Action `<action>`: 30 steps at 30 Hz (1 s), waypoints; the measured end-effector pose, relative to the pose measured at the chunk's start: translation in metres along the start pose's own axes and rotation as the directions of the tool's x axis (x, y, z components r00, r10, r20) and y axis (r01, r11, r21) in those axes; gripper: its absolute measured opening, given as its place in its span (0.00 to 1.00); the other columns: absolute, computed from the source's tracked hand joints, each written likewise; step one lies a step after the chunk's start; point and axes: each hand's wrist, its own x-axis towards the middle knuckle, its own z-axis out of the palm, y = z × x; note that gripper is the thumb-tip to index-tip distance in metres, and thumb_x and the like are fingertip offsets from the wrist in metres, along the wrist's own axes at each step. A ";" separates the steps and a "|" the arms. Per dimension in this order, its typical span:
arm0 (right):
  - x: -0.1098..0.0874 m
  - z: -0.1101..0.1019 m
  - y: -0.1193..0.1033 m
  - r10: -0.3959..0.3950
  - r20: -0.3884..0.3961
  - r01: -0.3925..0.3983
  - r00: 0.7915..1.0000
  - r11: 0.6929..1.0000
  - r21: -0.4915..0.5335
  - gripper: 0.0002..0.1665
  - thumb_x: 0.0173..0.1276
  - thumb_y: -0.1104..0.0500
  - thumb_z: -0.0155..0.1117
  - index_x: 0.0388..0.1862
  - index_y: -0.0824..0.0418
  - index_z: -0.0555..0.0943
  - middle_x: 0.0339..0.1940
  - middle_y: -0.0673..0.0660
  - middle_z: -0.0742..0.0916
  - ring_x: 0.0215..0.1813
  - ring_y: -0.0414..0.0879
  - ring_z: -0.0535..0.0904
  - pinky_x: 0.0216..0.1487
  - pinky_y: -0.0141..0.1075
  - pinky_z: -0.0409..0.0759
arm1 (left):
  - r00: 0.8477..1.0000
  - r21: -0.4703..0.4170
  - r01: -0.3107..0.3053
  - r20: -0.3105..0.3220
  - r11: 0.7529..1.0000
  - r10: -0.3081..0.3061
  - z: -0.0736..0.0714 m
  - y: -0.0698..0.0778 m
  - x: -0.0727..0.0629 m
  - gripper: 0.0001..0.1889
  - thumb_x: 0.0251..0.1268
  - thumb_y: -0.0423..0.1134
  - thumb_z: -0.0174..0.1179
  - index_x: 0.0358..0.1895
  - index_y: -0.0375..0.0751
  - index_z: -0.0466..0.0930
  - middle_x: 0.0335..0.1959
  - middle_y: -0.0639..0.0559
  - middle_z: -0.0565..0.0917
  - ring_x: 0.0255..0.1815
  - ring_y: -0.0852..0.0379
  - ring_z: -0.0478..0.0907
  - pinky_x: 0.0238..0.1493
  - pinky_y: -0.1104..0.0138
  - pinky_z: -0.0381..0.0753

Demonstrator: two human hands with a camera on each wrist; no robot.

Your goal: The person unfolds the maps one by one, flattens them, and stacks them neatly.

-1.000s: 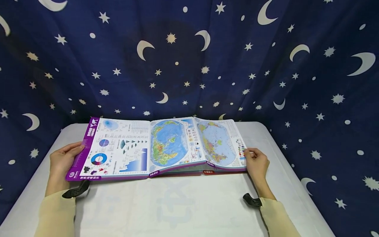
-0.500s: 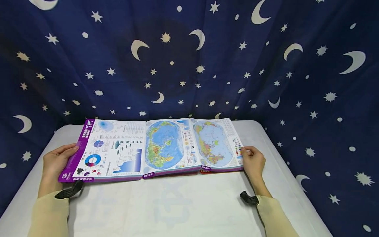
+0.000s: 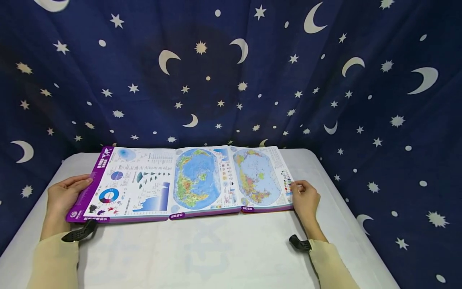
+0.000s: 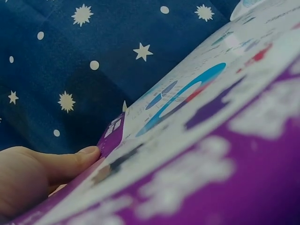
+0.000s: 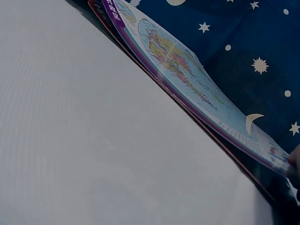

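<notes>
A folded world map [image 3: 151,184] lies spread in three panels, with charts on the left panel and coloured maps on the other two. Its left edge is a purple strip. My left hand [image 3: 65,196] pinches that strip, thumb on top, as the left wrist view shows with the thumb [image 4: 77,159] on the printed side. At the opposite end my right hand [image 3: 306,200] pinches the right edge between thumb and curled fingers. In the right wrist view the map [image 5: 183,70] shows layered edges, a red-edged layer beneath the purple one; only a sliver of the hand is visible.
The map is over a table with a white cover [image 3: 151,253], faint marks showing through. Behind and beside the table hangs a dark blue curtain [image 3: 288,100] with moons and stars. A black strap piece [image 3: 81,232] sits at the left wrist, another [image 3: 299,243] at the right.
The map's middle and right panels have flattened, and the raised fold between them has lowered. Both hands keep their grip; they and the map sit further left in view as the head view shifted.
</notes>
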 end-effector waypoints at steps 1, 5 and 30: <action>-0.001 0.001 0.000 -0.001 0.006 0.001 1.000 1.000 0.000 0.09 0.71 0.58 0.71 0.38 0.63 0.89 0.20 0.55 0.82 0.23 0.47 0.72 0.30 0.37 0.64 | 1.000 0.012 -0.003 -0.002 1.000 0.003 -0.001 0.000 0.000 0.10 0.62 0.55 0.76 0.45 0.64 0.91 0.25 0.73 0.88 0.26 0.65 0.86 0.27 0.69 0.85; -0.003 0.004 0.000 0.000 0.019 0.000 1.000 1.000 -0.011 0.08 0.72 0.58 0.71 0.38 0.63 0.89 0.19 0.55 0.82 0.24 0.49 0.72 0.32 0.38 0.64 | 1.000 0.048 -0.004 -0.007 0.999 0.005 -0.006 0.002 -0.001 0.11 0.62 0.56 0.75 0.46 0.64 0.90 0.24 0.74 0.88 0.26 0.65 0.85 0.26 0.69 0.85; -0.004 0.002 0.001 -0.019 -0.001 0.019 1.000 1.000 0.012 0.10 0.69 0.62 0.68 0.46 0.67 0.86 0.28 0.61 0.87 0.29 0.45 0.76 0.35 0.35 0.67 | 0.962 -0.110 -0.115 -0.260 0.987 0.083 0.005 0.003 -0.023 0.16 0.67 0.53 0.72 0.54 0.53 0.90 0.31 0.70 0.88 0.37 0.64 0.81 0.41 0.74 0.77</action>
